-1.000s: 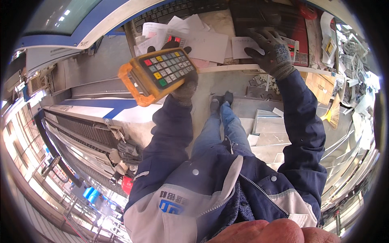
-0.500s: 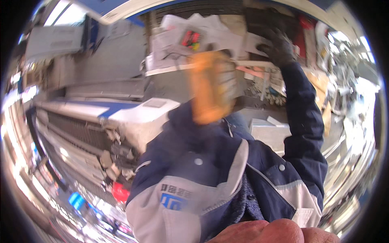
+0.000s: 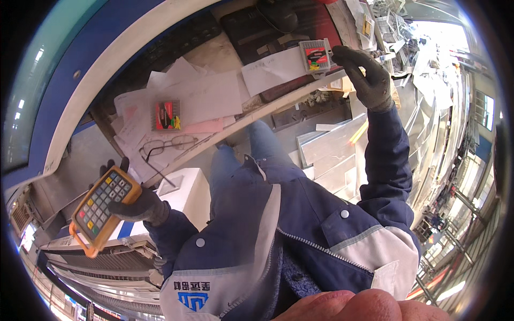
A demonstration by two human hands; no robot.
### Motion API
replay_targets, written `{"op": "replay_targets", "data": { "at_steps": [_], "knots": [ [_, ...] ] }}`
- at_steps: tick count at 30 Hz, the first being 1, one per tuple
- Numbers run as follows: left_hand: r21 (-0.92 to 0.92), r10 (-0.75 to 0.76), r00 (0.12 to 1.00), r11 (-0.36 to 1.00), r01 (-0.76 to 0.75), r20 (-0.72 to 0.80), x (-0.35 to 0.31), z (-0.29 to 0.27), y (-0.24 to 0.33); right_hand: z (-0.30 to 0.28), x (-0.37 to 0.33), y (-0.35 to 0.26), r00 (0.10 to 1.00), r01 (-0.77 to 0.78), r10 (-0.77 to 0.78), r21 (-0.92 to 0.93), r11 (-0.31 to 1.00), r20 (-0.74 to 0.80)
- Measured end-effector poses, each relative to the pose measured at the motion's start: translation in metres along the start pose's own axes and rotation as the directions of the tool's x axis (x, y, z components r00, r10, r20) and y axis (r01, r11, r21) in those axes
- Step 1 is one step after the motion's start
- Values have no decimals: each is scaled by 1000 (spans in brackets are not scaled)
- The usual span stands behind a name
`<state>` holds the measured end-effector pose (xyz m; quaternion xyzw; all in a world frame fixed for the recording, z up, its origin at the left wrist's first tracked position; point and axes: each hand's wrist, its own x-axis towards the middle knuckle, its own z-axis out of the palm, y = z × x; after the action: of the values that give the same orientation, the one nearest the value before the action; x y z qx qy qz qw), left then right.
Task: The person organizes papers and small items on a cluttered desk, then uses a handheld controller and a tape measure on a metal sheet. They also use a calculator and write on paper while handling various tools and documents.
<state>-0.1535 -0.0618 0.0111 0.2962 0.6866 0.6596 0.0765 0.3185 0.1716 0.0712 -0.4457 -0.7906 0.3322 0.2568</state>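
My left hand [image 3: 140, 206], in a dark work glove, grips a yellow handheld remote control [image 3: 105, 204] with a keypad of grey, yellow, red and green buttons. The remote is tilted, its keys facing up, with my thumb across its side and gloved fingertips behind its far edge. My gloved right hand [image 3: 369, 77] reaches over the desk edge, its fingertips bent in at the right edge of a small clear plastic box [image 3: 316, 55] with a red and black label. A similar labelled box [image 3: 166, 115] lies on loose papers [image 3: 209, 93].
Eyeglasses [image 3: 170, 145] rest by the near desk edge [image 3: 241, 116]. Behind the papers are a red and dark case [image 3: 235, 27], a black computer mouse [image 3: 278, 16] and a dark keyboard [image 3: 176, 40]. Metal sheets [image 3: 326, 147] stand under the desk; clear wrapping [image 3: 423, 107] hangs at right.
The view has swung, bringing more of the desk into sight. The remote has moved from the middle out to the left in my left hand. A second labelled box now shows at my right fingertips.
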Motion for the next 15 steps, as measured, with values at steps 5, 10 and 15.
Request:
{"op": "replay_targets", "data": {
  "at_steps": [5, 10, 15],
  "knots": [
    [-4, 32, 998, 999, -33, -58, -7, 1, -13, -17, 40, 30, 997, -60, 69, -213, 975, 32],
    [-95, 52, 988, 993, -66, -144, -2, -6, -21, -5, 61, 20, 859, -180, 426, -612, 770, 283],
    [-19, 79, 989, 996, -82, -123, -2, -23, -32, 20, 69, 45, 888, -239, 394, -496, 835, 236]
  ]
}}
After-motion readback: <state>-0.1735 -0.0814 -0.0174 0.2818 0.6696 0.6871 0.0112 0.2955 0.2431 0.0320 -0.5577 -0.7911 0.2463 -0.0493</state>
